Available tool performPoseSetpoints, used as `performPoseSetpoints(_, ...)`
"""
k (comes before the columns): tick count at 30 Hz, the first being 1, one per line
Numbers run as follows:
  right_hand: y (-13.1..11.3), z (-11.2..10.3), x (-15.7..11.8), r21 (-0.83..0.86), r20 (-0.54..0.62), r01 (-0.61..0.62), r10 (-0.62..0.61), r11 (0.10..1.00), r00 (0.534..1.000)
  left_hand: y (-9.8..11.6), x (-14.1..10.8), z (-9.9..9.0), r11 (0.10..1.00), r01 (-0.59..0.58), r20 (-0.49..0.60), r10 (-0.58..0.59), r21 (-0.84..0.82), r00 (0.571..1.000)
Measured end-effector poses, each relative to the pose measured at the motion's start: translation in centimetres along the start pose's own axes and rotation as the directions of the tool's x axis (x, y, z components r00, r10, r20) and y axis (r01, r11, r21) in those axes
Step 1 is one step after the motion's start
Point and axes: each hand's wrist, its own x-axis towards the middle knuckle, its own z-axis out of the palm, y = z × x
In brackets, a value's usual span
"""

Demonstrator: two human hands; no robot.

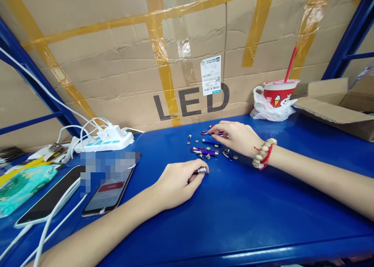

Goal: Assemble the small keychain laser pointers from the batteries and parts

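My left hand (182, 183) is closed around a small black flashlight with a silver ridged end (201, 170); most of its body is hidden by my fingers. My right hand (235, 136) reaches over the pile, fingers pinched at a red keychain flashlight with a carabiner clip (206, 133); part of it is hidden under the hand. Between the hands lie a purple keychain flashlight (209, 153) and a blue tube (209, 141). Around them are several button cells (188, 143) and small silver metal parts (226, 151).
At left are a white power strip (117, 142) with plugs and cables, two phones (108, 197) and a teal packet (26, 185). A red cup with a straw (279, 93) stands at back right beside an open carton (327, 107). Taped cardboard (122, 72) backs the blue table (233, 228).
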Motion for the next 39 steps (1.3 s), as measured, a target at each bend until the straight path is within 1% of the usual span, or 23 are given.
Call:
performPoseSetpoints(2,0.0,-0.2,0.0,0.007,-0.006,0.007,-0.007,1.000,1.000,0.0,0.0,0.0,1.000,-0.004,-0.004,0.004,-0.004,1.000)
performPoseSetpoints(7,-0.1,-0.2,0.0,-0.033,0.075,0.030,-0.028,0.999,0.997,-0.1,-0.1,0.0,1.000,-0.018,-0.004,0.018,0.001,1.000)
performPoseSetpoints(9,0.1,-0.2,0.0,-0.062,0.081,0.031,-0.025,0.998,0.996,-0.1,-0.1,0.0,1.000,-0.020,-0.005,0.020,0.004,1.000)
performPoseSetpoints(11,0.4,-0.4,0.2,-0.090,0.043,0.014,-0.011,0.996,0.999,-0.1,-0.1,0.0,1.000,-0.021,-0.007,0.021,0.001,1.000)
performPoseSetpoints(13,0.8,-0.7,0.4,-0.108,-0.031,-0.018,0.014,0.994,0.999,0.0,-0.1,-0.1,1.000,-0.020,-0.008,0.020,-0.005,1.000)
performPoseSetpoints(16,1.4,-1.1,0.6,-0.114,-0.143,-0.073,0.056,0.991,0.988,0.0,-0.1,-0.1,1.000,-0.017,-0.005,0.017,-0.007,1.000)
performPoseSetpoints(19,1.7,-1.0,0.8,-0.124,-0.169,-0.081,0.059,0.989,0.984,0.1,-0.1,-0.1,1.000,-0.013,0.000,0.013,-0.005,1.000)
performPoseSetpoints(22,1.8,-0.8,0.8,-0.150,-0.089,-0.085,0.072,0.985,0.993,0.1,-0.1,-0.1,1.000,-0.015,0.000,0.015,-0.009,1.000)
performPoseSetpoints(25,1.7,-0.9,0.8,-0.178,0.015,-0.122,0.127,0.976,0.992,0.1,-0.1,-0.1,1.000,-0.013,0.003,0.013,-0.003,1.000)
performPoseSetpoints(30,1.8,-1.2,0.7,-0.201,0.151,-0.195,0.227,0.960,0.962,-0.1,-0.1,-0.1,1.000,-0.030,-0.007,0.030,0.006,1.000)
performPoseSetpoints(33,2.1,-0.7,0.6,-0.201,0.241,-0.203,0.249,0.958,0.938,-0.1,-0.1,0.0,0.999,-0.033,-0.012,0.034,0.014,0.999)
performPoseSetpoints(35,2.2,-0.3,0.5,-0.195,0.255,-0.189,0.236,0.962,0.938,-0.1,-0.2,0.1,0.999,-0.033,-0.013,0.033,0.017,0.999)
performPoseSetpoints(39,2.1,0.3,0.4,-0.163,0.231,-0.158,0.193,0.974,0.954,-0.1,-0.2,0.1,0.999,-0.033,-0.011,0.033,0.022,0.999)
